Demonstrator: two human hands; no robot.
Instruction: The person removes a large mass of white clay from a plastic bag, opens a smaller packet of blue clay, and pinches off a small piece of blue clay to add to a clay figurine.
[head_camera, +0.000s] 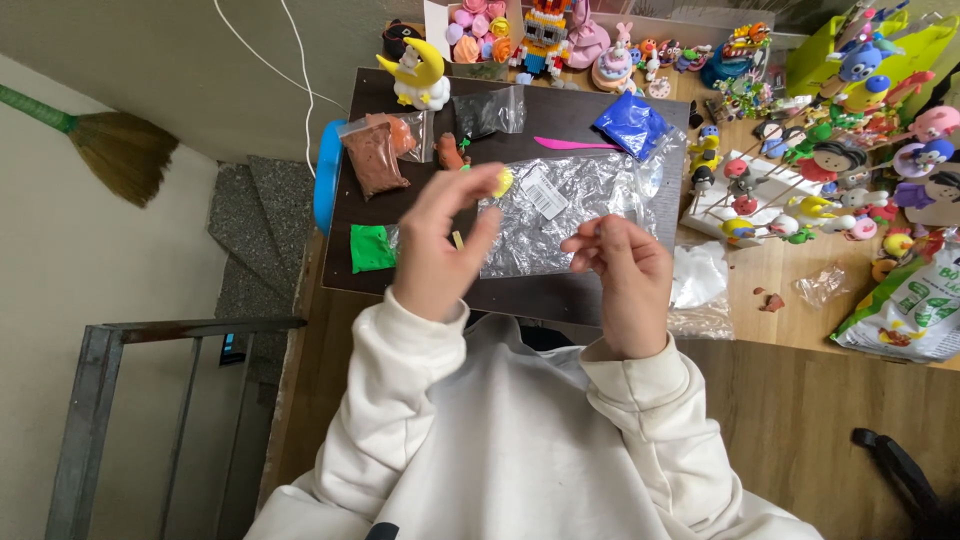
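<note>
I see both hands raised over the dark mat on the wooden counter. Left hand: fingers curled, thumb and fingertips pinching a small lump of yellow clay, held above the mat near its middle. Right hand: fingers drawn together, tips pressed on something very small; I cannot tell what it is, possibly a bit of the same clay. The two hands are apart, with the crinkled clear plastic bag lying flat on the mat between and behind them.

On the mat's left part: a bag of brown clay, an orange lump in a bag just beside it, and a green clay piece near the left edge. A dark clay bag sits toward the far edge, a pink modelling tool beside it, then a blue clay bag. A yellow moon figure stands at the far left corner. To the right, many small clay figures on sticks crowd the counter.
</note>
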